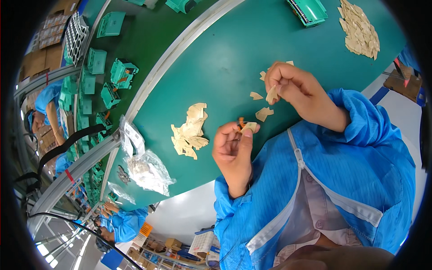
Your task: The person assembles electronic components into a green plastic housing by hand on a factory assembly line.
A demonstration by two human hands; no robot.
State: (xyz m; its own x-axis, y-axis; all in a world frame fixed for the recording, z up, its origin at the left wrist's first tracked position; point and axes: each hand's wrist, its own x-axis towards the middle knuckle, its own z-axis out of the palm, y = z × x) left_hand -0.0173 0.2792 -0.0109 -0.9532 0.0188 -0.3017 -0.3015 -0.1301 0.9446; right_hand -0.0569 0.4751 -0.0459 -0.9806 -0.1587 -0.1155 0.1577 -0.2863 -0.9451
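Fingers first: my left hand point(233, 150) pinches a small orange part point(241, 122) with a tan paper piece point(250, 127) pressed against it under the thumb. My right hand point(292, 87) is closed narrow on another tan cut-out point(272, 95), held just above the green table point(234, 54).

Moving outward, a few loose cut-outs point(263, 113) lie on the table between and beside my hands. To my left sits a small pile of tan pieces point(190, 132), and far off at the table's upper right there's a much bigger heap point(360, 29). I'd judge the work to be somewhere mid-run: plenty of pieces are waiting, though I can't tell which pile is finished and which is stock.

Containers now: clear plastic bags point(146, 168) lie at the table's left edge, holding something small and pale I can't make out. Beyond the rail point(166, 63), green plastic housings point(122, 72) ride the belt; whether anything sits inside them I can't see.
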